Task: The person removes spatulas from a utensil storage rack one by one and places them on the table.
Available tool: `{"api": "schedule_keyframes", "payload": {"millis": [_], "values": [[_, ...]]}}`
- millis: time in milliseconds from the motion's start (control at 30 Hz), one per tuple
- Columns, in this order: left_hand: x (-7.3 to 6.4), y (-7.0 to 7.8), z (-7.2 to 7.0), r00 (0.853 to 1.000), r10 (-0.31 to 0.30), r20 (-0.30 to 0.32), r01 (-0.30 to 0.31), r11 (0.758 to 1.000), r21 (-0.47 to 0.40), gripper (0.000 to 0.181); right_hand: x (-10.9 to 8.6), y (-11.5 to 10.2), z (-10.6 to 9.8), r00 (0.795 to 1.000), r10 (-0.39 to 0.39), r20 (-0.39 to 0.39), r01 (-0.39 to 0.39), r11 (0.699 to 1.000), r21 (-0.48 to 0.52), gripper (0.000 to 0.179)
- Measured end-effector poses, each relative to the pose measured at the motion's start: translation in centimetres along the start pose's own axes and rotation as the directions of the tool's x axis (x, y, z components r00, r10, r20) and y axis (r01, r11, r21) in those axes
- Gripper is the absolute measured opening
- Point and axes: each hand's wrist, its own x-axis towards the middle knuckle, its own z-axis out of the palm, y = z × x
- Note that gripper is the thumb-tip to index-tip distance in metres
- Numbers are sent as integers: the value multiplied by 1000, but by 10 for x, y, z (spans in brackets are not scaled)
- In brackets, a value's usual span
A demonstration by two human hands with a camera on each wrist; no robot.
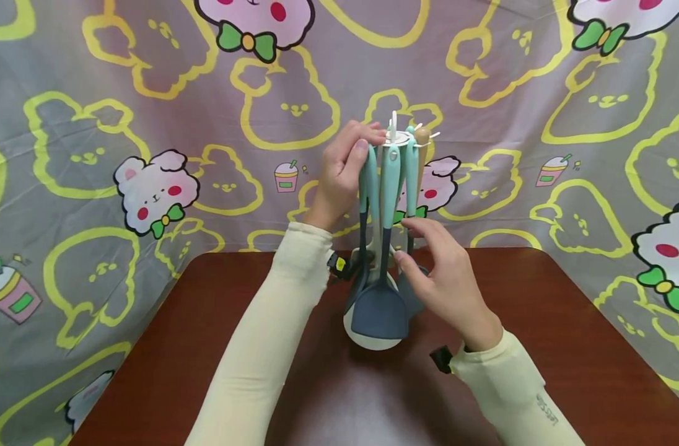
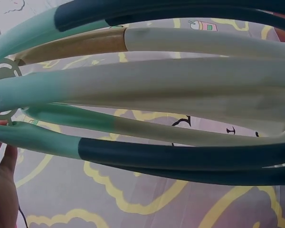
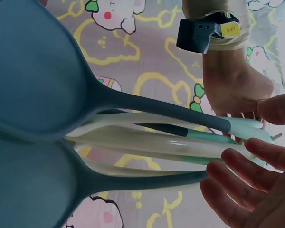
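Left hand [image 1: 344,166] grips the rack [image 1: 397,139] up top, likely steadying it — right hand [image 1: 445,269], fingers parted, beside the spatula [image 1: 380,314].

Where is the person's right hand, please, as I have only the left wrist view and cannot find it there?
Observer: The right hand is beside the hanging utensils, on their right in the head view, with thumb and fingers apart.
Operator: Thank you. Would you kindly tell me what is at the lower end of the utensil in front, as seen from the head camera?
Observer: It ends in a broad, dark blade.
Operator: And may I ask what shows beyond that blade's lower edge?
Observer: A round white base, partly hidden by the blade in the head view.
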Motion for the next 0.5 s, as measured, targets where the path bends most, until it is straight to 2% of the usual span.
{"api": "schedule_keyframes", "payload": {"millis": [267,500], "values": [[-2,2,1,999,-30,18,29,999,18,27,4,-4,8,998,59,4,-59,998,19,45],[-1,3,-2,1000,1,-1,-1,999,32,28,13,-8,11,997,81,-11,-81,996,37,43]]}}
